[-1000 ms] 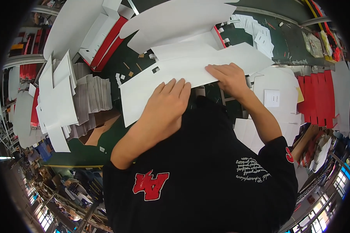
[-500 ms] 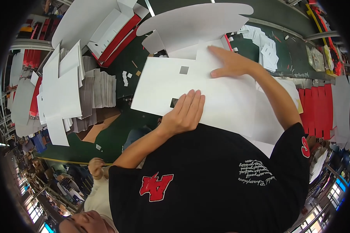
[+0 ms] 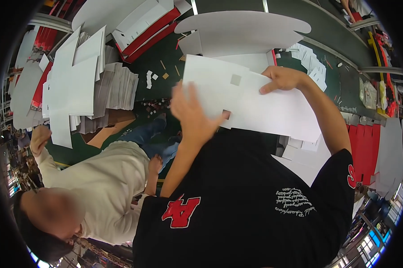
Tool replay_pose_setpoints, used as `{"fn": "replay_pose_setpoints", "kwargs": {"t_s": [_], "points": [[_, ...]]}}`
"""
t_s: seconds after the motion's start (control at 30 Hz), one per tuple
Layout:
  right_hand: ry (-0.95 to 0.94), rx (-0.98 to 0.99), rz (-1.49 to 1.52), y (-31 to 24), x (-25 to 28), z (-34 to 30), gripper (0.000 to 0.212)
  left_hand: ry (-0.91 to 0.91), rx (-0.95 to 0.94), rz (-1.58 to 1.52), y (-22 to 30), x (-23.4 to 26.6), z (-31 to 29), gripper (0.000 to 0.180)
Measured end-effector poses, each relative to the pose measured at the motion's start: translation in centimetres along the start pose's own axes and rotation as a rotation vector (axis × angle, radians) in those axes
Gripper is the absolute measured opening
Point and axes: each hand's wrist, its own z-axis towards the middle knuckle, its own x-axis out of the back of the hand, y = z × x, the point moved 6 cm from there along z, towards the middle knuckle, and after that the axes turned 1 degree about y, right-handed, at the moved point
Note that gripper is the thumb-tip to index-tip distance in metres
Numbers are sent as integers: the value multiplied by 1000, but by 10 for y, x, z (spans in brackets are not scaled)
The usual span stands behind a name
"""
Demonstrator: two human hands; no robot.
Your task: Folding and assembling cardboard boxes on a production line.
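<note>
A large white cardboard sheet (image 3: 210,85) with two small square cut-outs is tilted up off the bench in front of me. My right hand (image 3: 282,79) pinches its upper right edge, thumb on the near face and fingers behind. At the sheet's left end is my left hand (image 3: 190,109), smeared by motion, fingers spread and thumb near the lower cut-out. Just behind the sheet stands an open white box (image 3: 244,33) with a rounded raised flap; the sheet hides part of its inside.
Stacked white cardboard sheets (image 3: 78,85) stand on the left. Beyond them lies another open box with red sides (image 3: 152,38). White paper pieces (image 3: 308,62) spread at the back right; red panels (image 3: 362,143) hang at right. A person in a cream top (image 3: 107,178) is close on my left.
The sheet has been lifted and tilted. My left hand went from lying on its near edge to its left end; my right hand now grips its edge. The person at left has come further into view.
</note>
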Motion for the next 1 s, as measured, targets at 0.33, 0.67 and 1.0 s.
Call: {"fn": "replay_pose_setpoints", "kwargs": {"t_s": [0.33, 0.67, 1.0], "points": [[306, 118, -636, 51, 55, 144, 42, -170, 329, -140, -99, -76, 24, 45], [525, 156, -556, 118, 11, 209, 52, -191, 263, 107, -64, -121, 28, 29], [1134, 11, -502, 151, -26, 129, 76, -257, 450, 83, -83, -134, 34, 34]]}}
